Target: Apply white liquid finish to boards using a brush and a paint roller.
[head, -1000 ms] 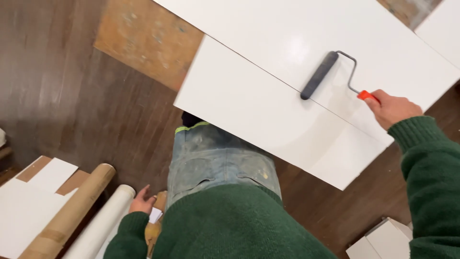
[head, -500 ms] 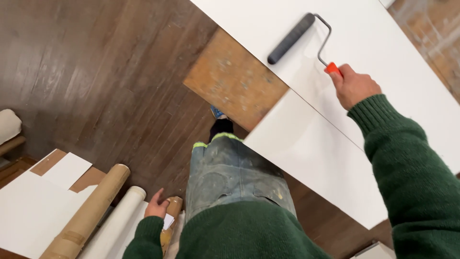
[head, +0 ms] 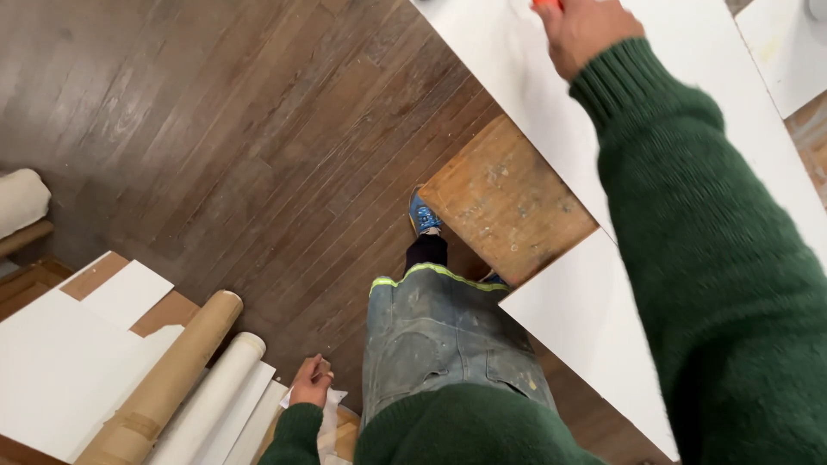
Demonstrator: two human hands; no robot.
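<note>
Mid-coat: right hand (head: 584,33) gripping an orange roller handle (head: 546,4) over the white panels (head: 594,331), left hand (head: 311,383) clutching a white rag (head: 331,419); coverage unclear.

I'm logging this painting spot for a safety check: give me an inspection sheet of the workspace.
Surface: white flat panels on a worn wooden stand.
Job's things: orange roller handle, barely in view.
Clutter: brown cardboard tube, white paper roll, white sheets.
Grippers: right hand grips the handle; left hand holds crumpled white paper.
Cables: nothing seen.
Surroundings: dark wood plank floor.
</note>
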